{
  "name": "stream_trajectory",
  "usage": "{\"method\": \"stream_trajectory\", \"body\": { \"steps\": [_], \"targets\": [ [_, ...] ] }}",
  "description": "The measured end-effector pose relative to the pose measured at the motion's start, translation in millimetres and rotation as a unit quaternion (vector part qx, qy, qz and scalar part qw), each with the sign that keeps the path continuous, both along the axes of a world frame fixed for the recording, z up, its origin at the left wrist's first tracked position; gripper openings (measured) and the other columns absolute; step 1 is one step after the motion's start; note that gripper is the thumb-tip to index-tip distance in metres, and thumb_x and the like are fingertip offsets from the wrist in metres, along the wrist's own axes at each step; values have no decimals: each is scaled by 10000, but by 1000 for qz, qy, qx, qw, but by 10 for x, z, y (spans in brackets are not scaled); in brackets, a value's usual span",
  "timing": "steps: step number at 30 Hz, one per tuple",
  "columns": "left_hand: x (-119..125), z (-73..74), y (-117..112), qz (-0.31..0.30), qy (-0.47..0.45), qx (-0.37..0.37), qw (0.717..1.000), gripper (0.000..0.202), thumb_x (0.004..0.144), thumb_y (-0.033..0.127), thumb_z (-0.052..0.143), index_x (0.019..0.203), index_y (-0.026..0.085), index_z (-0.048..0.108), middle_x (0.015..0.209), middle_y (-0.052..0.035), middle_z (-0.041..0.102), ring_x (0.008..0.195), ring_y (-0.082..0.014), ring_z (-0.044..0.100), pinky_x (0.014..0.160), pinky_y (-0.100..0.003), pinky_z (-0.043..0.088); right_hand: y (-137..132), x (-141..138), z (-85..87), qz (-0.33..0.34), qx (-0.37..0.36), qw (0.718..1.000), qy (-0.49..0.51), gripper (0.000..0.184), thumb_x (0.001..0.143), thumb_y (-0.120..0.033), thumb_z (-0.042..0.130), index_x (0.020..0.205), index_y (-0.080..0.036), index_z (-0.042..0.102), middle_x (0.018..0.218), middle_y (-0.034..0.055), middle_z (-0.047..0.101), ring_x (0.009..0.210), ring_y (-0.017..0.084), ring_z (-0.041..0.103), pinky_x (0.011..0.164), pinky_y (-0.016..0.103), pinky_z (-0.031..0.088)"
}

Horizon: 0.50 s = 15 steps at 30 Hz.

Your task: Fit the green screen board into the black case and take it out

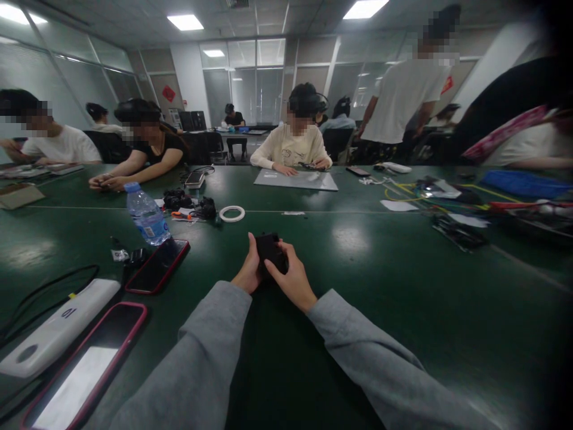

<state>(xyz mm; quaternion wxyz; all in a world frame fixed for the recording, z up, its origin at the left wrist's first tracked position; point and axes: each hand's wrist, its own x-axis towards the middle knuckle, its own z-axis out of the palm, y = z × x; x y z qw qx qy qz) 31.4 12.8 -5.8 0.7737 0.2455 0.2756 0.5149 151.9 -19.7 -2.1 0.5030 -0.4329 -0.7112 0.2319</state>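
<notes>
Between my two hands, just above the green table (358,269), is a small black box-like object (270,248); its exact kind does not show. My left hand (249,267) grips its left side, thumb pointing up along the edge. From the right, my right hand (293,278) holds it, with the thumb across the near face and the fingers bent at the far side. The undersides of the object and most of the left fingers are hidden. Grey sleeves cover both my forearms.
To my left are a water bottle (147,215), a red-edged phone (159,267), a pink-cased phone (87,364) and a white device (62,325) with cables. Beyond lie a white ring (231,214) and black parts (190,205). A person (293,143) sits opposite; cables (456,230) clutter the right.
</notes>
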Motion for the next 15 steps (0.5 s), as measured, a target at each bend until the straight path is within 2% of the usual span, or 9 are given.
{"method": "stream_trajectory", "body": {
  "steps": [7, 12, 15],
  "targets": [
    [-73, -1, 38, 59, -3, -59, 997, 698, 760, 720, 399, 1097, 148, 617, 1050, -131, 670, 1036, -265, 607, 893, -382, 482, -31, -3, 40, -56, 12, 998, 37, 562, 820, -361, 597, 1305, -190, 370, 1190, 94, 504, 1045, 193, 533, 914, 345, 457],
    [-130, -16, 110, 69, -82, -21, 994, 621, 845, 633, 339, 1149, 146, 575, 1174, -135, 623, 1070, -262, 592, 894, -409, 474, 89, 110, 50, -104, 37, 989, 100, 622, 815, -376, 603, 1328, -173, 315, 1160, 108, 506, 1022, 188, 539, 906, 342, 460],
    [-148, -24, 135, 67, -106, -19, 992, 611, 860, 608, 323, 1160, 130, 557, 1236, -149, 583, 1098, -271, 574, 886, -428, 474, 177, 181, 22, -112, 11, 988, 103, 652, 805, -401, 614, 1330, -166, 307, 1125, 105, 525, 982, 188, 554, 877, 343, 471]
  ]
}}
